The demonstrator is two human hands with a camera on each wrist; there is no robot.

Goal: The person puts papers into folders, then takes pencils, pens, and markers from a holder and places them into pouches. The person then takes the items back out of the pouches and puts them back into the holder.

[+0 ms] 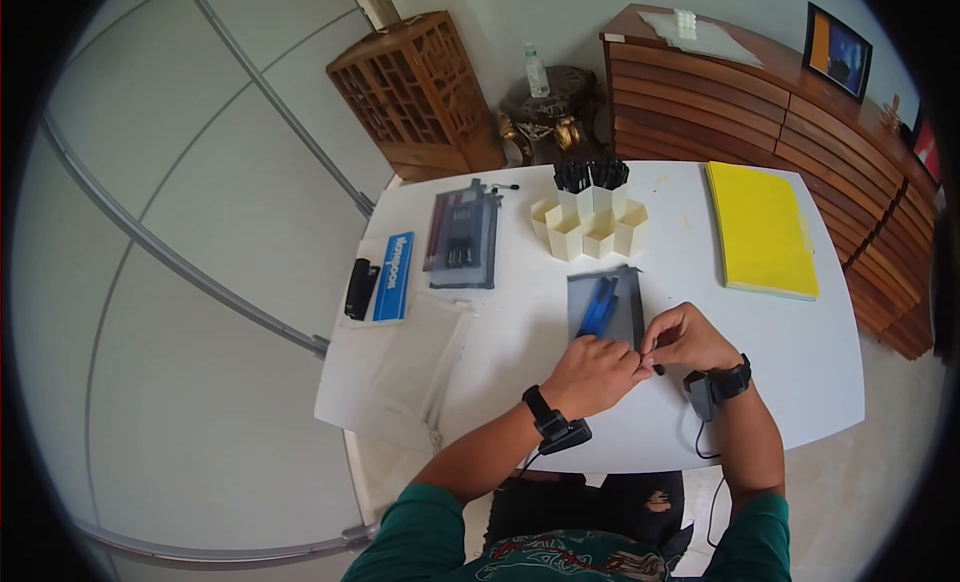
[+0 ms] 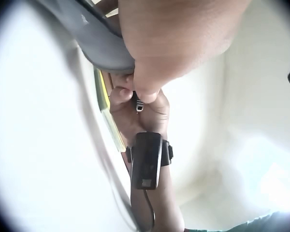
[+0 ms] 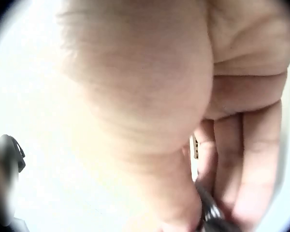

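Note:
A grey mesh zipper pouch (image 1: 628, 300) with blue pens (image 1: 600, 307) inside it lies in front of me. My left hand (image 1: 592, 374) grips its near end, and the grey fabric (image 2: 106, 50) is bent up beside that hand in the left wrist view. Fingertips of both hands meet at the pouch's near right corner. There my right hand (image 1: 695, 340) pinches a black zipper pull with its thumb and fingers; the pull's metal end (image 2: 139, 108) shows in the left wrist view. In the right wrist view, the dark pull (image 3: 212, 215) sits between thumb and fingers.
Beyond the pouch stands a cream hexagonal pen holder (image 1: 598, 244) with black pens. A yellow folder (image 1: 762, 232) lies to the right. On the left are another filled mesh pouch (image 1: 465, 237), a blue notebook box (image 1: 394, 277), a black stapler (image 1: 361, 290) and a clear pouch (image 1: 415, 367).

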